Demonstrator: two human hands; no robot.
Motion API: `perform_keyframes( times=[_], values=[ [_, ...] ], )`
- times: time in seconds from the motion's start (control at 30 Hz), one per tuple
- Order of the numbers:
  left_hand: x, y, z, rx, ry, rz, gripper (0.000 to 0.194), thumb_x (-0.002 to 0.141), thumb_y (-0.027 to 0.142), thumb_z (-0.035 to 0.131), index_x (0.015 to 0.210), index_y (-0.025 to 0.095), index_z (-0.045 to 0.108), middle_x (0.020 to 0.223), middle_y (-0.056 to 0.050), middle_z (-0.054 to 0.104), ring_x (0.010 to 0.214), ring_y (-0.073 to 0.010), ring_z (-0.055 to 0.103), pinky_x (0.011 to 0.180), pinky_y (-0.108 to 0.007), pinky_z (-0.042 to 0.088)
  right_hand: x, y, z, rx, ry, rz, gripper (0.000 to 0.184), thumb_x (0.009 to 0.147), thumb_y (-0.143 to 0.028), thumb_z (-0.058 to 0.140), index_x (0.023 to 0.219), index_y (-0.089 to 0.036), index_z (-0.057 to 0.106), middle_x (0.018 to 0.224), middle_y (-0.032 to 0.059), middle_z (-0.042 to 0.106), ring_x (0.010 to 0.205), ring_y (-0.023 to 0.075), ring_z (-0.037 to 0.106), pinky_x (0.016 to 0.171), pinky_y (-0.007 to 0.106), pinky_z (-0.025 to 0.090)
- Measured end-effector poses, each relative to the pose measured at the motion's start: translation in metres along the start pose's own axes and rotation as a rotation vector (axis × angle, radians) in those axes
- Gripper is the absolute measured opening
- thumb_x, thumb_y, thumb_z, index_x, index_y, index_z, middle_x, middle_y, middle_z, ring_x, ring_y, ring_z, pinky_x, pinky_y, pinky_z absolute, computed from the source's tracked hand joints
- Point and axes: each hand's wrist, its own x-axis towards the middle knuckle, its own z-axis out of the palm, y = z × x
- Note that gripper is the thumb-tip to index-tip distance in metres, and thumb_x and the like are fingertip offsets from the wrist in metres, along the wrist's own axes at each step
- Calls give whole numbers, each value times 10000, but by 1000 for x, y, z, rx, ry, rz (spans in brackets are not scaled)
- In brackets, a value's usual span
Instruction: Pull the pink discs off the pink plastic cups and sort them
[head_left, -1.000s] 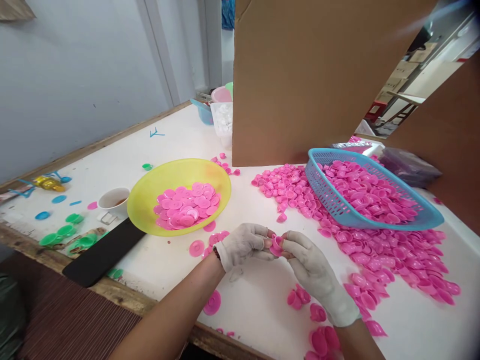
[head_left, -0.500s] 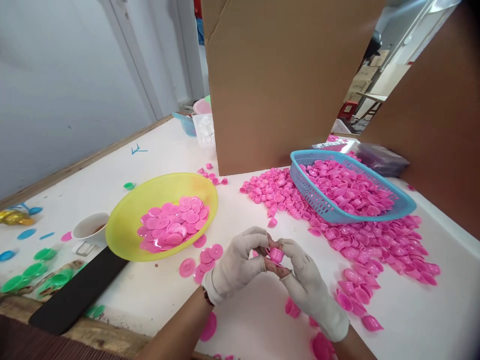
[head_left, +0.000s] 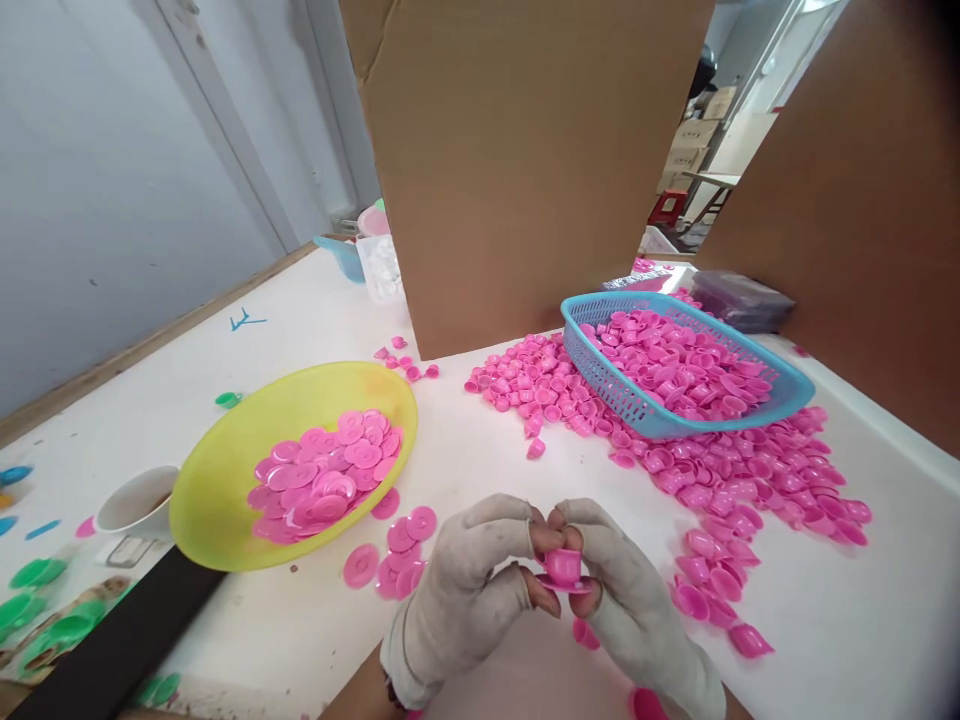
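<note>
Both hands wear white gloves with bare fingertips and meet low in the middle of the view. Between them is a small pink toy teacup (head_left: pixel 563 566) standing upright on a pink saucer (head_left: pixel 576 586). My left hand (head_left: pixel 472 590) is closed, fingertips pinching cup and saucer from the left. From the right, my right hand (head_left: pixel 630 590) pinches the same pair, its thumb at the saucer's edge. Loose pink saucers (head_left: pixel 401 545) lie on the table left of my left hand. A few pink cups lie under and beside my right hand, partly hidden.
A yellow bowl (head_left: pixel 225 480) of pink saucers stands at left, by a white cup (head_left: pixel 135 505) and a black strip (head_left: pixel 142 620). At right, a blue basket (head_left: pixel 622 390) full of pink cups rests among a heap of cups (head_left: pixel 720 500). A cardboard sheet (head_left: pixel 525 180) rises behind.
The hands have turned and come closer to me, so the cup now shows upright with the saucer plainly beneath it. The whole view has shifted slightly.
</note>
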Motion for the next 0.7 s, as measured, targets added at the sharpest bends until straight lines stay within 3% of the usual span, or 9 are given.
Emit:
perform_keyframes(
  times=[0.17,0.33,0.43,0.53,0.7],
  values=[
    [-8,11,1,107,-26,48,481,744,47,666,1149,295,591,877,-37,653,748,-138,618,663,-218,528,-5,-9,0,42,-30,4,245,935,-274,442,1169,-324,495,1007,40,517,915,175,577,748,300,539],
    [-6,19,1,92,-31,79,550,705,115,737,1199,274,556,878,-40,643,767,-144,627,695,-219,539,-2,-19,1,159,26,64,242,907,-455,454,1110,-346,530,1005,46,501,935,202,593,767,331,570],
    [-4,18,2,70,-17,77,541,702,126,741,1190,267,552,918,-49,647,808,-153,637,721,-226,545,-1,-21,4,259,46,157,256,879,-501,480,1049,-331,567,1008,57,486,906,205,610,675,301,595],
    [-4,16,4,69,-10,78,514,714,35,695,1158,257,562,901,-42,657,759,-127,643,702,-205,546,-4,-17,6,328,6,199,164,866,-394,557,1007,-317,588,989,52,476,855,189,609,587,265,586],
    [-6,14,3,152,3,104,403,742,53,672,1113,190,595,915,-67,674,782,-141,652,701,-216,548,-8,-8,7,307,-10,181,201,831,-204,606,1000,-309,581,1001,32,489,908,178,564,746,293,553]
  ],
)
